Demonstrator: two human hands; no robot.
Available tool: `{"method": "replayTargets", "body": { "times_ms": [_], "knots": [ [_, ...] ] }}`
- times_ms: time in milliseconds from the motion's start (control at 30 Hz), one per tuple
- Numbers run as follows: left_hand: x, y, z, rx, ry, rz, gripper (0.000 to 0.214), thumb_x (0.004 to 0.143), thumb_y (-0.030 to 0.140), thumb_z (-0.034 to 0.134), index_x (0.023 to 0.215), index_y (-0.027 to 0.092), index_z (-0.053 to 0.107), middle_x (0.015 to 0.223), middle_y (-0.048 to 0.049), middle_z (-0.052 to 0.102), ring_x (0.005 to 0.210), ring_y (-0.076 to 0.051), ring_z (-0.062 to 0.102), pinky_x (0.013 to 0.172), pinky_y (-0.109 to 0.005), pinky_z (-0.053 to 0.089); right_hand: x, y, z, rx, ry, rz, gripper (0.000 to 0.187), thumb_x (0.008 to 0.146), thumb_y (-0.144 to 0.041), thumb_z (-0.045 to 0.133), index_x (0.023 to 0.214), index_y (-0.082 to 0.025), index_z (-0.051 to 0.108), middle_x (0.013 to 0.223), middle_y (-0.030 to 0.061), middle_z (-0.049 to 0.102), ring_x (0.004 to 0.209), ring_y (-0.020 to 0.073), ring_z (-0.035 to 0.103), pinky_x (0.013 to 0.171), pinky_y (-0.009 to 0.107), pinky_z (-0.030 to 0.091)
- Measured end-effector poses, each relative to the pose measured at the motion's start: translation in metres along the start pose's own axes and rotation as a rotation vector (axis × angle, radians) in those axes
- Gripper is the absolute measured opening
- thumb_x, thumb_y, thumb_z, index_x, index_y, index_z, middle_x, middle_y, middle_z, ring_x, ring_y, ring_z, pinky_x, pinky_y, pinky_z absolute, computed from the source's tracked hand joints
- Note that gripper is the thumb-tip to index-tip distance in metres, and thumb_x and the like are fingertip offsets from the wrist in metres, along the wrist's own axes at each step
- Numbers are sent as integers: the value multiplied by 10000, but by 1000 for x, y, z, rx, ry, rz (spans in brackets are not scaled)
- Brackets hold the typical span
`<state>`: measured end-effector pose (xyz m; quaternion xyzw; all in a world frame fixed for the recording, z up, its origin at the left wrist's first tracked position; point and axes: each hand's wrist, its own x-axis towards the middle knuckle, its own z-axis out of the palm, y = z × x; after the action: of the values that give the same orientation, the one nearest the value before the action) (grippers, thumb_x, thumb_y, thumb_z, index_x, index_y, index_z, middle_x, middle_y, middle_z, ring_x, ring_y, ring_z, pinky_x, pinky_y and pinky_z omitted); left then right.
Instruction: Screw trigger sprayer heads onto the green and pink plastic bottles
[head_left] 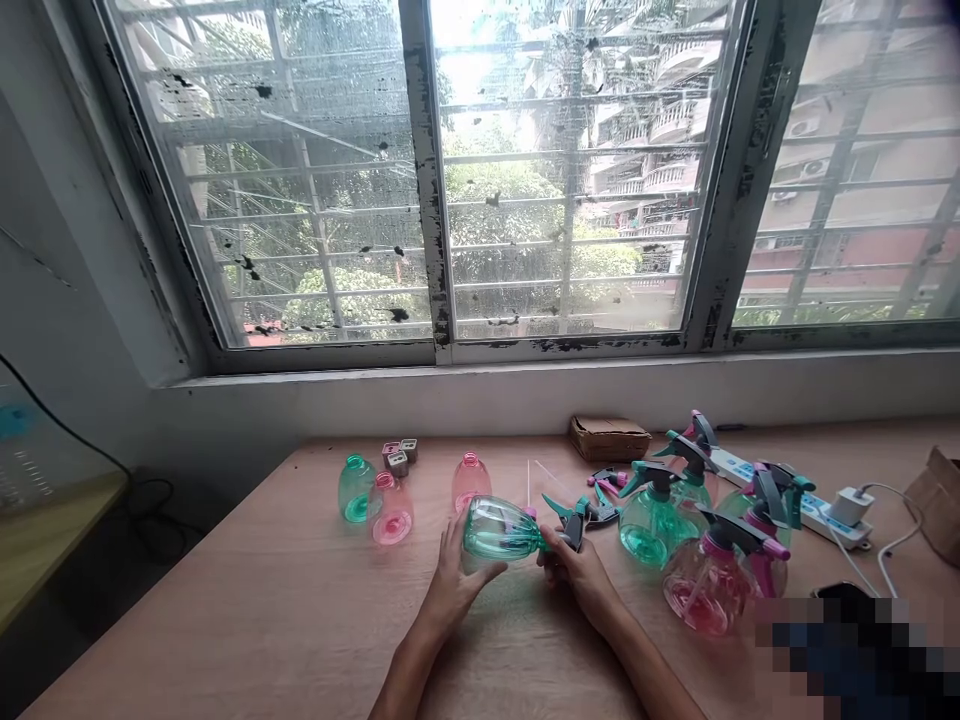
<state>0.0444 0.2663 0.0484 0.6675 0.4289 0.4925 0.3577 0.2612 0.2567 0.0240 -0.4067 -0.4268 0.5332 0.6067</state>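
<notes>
A clear green spray bottle (pixel 499 530) lies sideways between my hands, above the table. Its rounded base end rests in my left hand (pixel 456 570), with the thumb below and the fingers around the far side. My right hand (pixel 568 565) is closed around the neck, where a dark grey and green trigger spray head (pixel 574 525) joins the bottle. Just behind my hands stands an open pink bottle (pixel 470 482) without a head. Loose spray heads (pixel 604 508) and thin clear tubes lie beyond my right hand.
Assembled green spray bottles (pixel 649 530) and pink spray bottles (pixel 705 590) crowd the right. A power strip (pixel 814 515) with a white charger (pixel 851 505) lies behind them. Left are a headless green bottle (pixel 356 488), a pink bottle (pixel 391 510) and small cubes (pixel 397 462). A cardboard box (pixel 609 438) sits by the wall.
</notes>
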Motion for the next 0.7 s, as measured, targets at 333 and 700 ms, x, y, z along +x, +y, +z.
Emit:
{"method": "replayTargets", "body": {
  "times_ms": [333, 700],
  "knots": [
    [1, 5, -1, -14, -21, 4, 658, 845, 349, 733, 1435, 264, 453, 1526, -107, 495, 1441, -314, 415, 1203, -485, 283, 3, 1, -1, 33, 38, 17, 442, 783, -597, 752, 699, -190, 602, 609, 9, 672, 427, 122, 532, 394, 230, 389],
    [1, 13, -3, -71, -75, -23, 388, 941, 440, 598, 1255, 217, 549, 1284, -130, 699, 1162, -302, 682, 1009, -434, 504, 1, 0, -2, 74, 55, 54, 436, 752, -596, 781, 738, -184, 640, 618, 22, 684, 451, 136, 543, 403, 239, 416]
  ]
}}
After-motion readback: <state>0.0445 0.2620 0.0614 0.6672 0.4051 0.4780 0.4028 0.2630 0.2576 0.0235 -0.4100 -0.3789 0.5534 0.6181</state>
